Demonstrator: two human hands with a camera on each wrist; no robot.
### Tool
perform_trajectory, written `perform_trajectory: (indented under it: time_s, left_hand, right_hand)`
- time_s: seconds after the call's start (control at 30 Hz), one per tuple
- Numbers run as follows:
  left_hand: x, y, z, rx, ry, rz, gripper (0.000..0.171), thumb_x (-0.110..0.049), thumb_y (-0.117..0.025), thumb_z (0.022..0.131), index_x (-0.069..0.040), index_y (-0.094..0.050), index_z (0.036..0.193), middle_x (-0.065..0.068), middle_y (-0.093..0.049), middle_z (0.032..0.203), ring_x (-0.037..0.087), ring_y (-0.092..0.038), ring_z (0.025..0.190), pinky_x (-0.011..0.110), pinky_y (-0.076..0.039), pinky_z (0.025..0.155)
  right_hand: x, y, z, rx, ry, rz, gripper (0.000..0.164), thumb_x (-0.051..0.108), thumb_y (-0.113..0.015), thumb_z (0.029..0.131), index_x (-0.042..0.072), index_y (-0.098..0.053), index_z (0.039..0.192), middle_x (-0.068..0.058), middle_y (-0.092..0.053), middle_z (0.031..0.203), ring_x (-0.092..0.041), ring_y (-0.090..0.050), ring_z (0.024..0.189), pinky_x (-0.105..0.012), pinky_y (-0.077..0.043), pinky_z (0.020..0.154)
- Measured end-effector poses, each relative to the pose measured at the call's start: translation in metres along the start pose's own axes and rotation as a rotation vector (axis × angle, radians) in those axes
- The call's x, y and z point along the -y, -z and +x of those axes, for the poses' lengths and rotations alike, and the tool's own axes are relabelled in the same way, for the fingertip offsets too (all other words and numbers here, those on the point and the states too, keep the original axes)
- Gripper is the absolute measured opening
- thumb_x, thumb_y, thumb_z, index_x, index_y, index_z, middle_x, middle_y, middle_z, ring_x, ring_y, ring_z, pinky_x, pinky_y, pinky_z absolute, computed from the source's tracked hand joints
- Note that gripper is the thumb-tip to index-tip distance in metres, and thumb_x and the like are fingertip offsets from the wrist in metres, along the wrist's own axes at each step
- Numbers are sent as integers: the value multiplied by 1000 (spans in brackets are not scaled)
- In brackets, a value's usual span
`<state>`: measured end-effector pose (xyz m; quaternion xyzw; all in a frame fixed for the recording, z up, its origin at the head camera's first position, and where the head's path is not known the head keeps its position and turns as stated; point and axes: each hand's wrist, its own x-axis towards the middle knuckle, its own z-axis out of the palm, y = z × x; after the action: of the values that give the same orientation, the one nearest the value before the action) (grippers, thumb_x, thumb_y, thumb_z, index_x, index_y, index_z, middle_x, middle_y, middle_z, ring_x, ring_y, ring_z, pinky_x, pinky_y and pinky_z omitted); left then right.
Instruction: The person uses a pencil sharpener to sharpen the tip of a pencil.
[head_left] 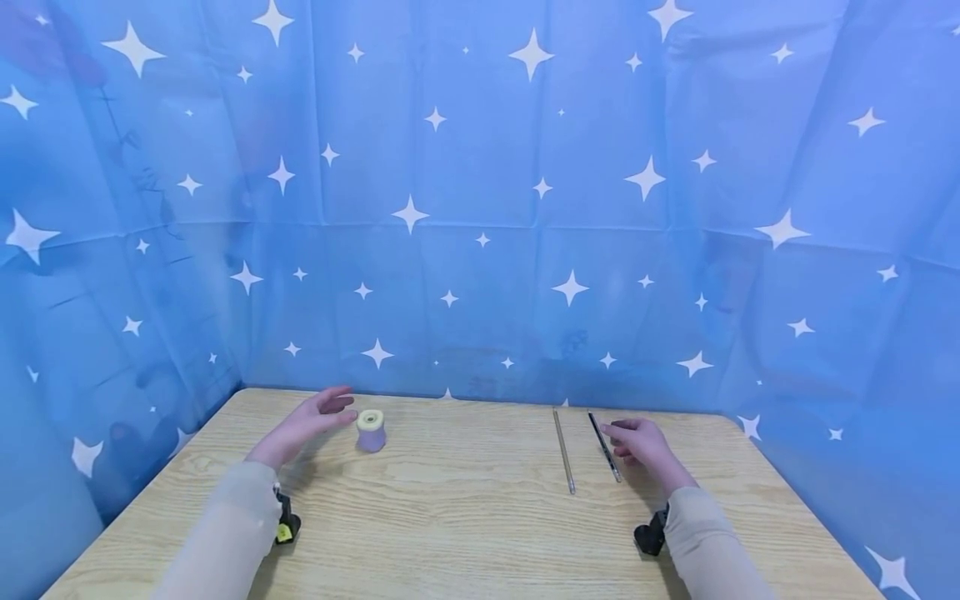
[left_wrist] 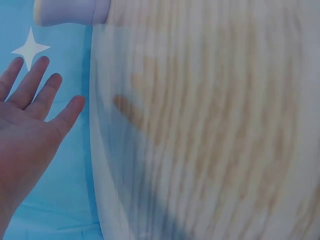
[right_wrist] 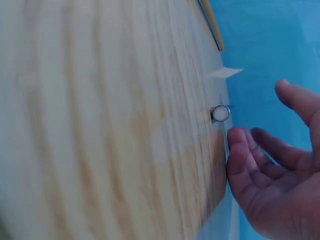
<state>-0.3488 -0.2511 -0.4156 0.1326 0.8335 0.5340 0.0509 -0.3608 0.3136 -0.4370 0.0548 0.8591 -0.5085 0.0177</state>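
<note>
My left hand (head_left: 311, 421) hovers over the table's left side, its fingers spread and fairly straight. Just right of its fingertips stands a small lavender cylinder-like object (head_left: 371, 440) with a cream top and a hole in the middle. The left wrist view shows that hand (left_wrist: 37, 115) apart from the lavender object (left_wrist: 72, 11). On the right, my right hand (head_left: 641, 443) is beside a dark pencil (head_left: 604, 447), fingers loosely bent and thumb apart. In the right wrist view, the pencil's pale end (right_wrist: 220, 114) lies near the fingers, ungripped.
A second, light-brown pencil (head_left: 564, 452) lies left of the dark one, roughly parallel to it. Both are on the wood-grain table (head_left: 465, 500). A blue curtain with white stars (head_left: 480, 167) hangs behind the table and along its sides.
</note>
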Motion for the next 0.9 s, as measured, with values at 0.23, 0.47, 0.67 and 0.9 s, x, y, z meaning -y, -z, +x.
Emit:
perform_trajectory:
  time_s: [0.23,0.47,0.67,0.9]
  left_hand:
    - [4,-5,6,17,21,20,79,-36,-69,89,-5,-31,150,23,-37,148,41,-32,137,57,-27,109]
    - [6,-9,7,40,5,29,78,-30,-73,87,-3,-35,148,24,-40,146,42,-35,135,57,-28,108]
    - [6,-14,10,63,1,23,77,-27,-75,85,-2,-38,146,21,-44,143,40,-38,133,56,-29,108]
    - [4,-18,8,73,9,35,72,-26,-75,85,-1,-41,144,20,-46,141,40,-39,132,57,-29,107]
  right_hand:
    - [-1,1,1,25,14,-32,50,20,-67,91,-18,-55,122,-14,-67,91,-15,-63,72,-30,-53,64]
    - [7,-2,2,48,25,-80,40,17,-69,89,-15,-63,112,-11,-64,82,-17,-61,66,-30,-50,58]
    - [6,-3,2,41,5,-93,26,15,-69,88,-10,-66,96,-8,-59,71,-15,-54,59,-28,-46,54]
    - [5,-4,3,58,12,-79,23,12,-68,89,-10,-66,94,-8,-56,67,-14,-50,56,-28,-44,52]
